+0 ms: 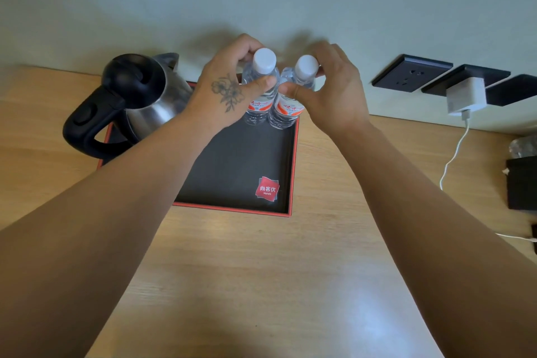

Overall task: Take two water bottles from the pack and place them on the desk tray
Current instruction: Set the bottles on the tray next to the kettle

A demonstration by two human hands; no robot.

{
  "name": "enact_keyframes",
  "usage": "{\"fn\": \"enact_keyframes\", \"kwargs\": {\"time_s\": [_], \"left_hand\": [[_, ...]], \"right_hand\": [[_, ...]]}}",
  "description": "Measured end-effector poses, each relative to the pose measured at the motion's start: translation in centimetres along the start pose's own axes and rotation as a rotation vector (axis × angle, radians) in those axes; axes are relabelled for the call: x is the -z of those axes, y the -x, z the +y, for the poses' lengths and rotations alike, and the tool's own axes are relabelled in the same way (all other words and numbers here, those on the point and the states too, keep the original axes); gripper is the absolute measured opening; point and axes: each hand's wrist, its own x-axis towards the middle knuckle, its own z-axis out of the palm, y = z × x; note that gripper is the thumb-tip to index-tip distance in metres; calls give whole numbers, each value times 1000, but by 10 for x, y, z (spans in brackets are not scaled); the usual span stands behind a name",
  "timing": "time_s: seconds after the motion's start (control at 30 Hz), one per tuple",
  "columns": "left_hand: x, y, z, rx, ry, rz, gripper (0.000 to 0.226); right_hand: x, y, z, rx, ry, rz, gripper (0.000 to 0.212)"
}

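**2 bottles upright at the far right corner of the tray**

The left bottle and the right bottle stand side by side, touching or nearly so, at the far right corner of the black tray. Both are clear plastic with white caps and red-and-white labels; the label print is too small to read. Their bases rest on the tray floor close to the far rim, though the hands cover parts of both bodies.

The left hand, with a flower tattoo on its back, has its fingers curled around the neck and shoulder of the left bottle, thumb pressed on the near side. The right hand is clamped on the upper part of the right bottle in the same way, thumb in front and fingers behind.

The tray has a red edge and a red square logo near its near right corner. It also holds a steel kettle with a black lid and handle at its far left; the left forearm hides the tray's near left part.

The tray lies on a wooden desk against a pale wall. On the wall at right are 3 dark socket plates, 1 with a white charger plugged in and its cable trailing down to the desk. At the right edge a dark object is cut off and hard to identify.
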Motion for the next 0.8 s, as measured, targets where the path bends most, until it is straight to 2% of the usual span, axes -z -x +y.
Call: {"fn": "enact_keyframes", "kwargs": {"time_s": [0.2,0.37,0.53,0.8], "left_hand": [[0,-4,1,-5,-12,-31,37],[5,-5,-3,15,-32,-65,46],[5,-2,-10,111,62,-52,45],[-1,-1,-4,68,21,-35,37]], "right_hand": [[0,4,3,-25,5,27,58],[3,5,3,-68,-4,-41,70],[1,13,8,-16,-3,-92,58],[-3,9,16,20,48,-83,59]]}}
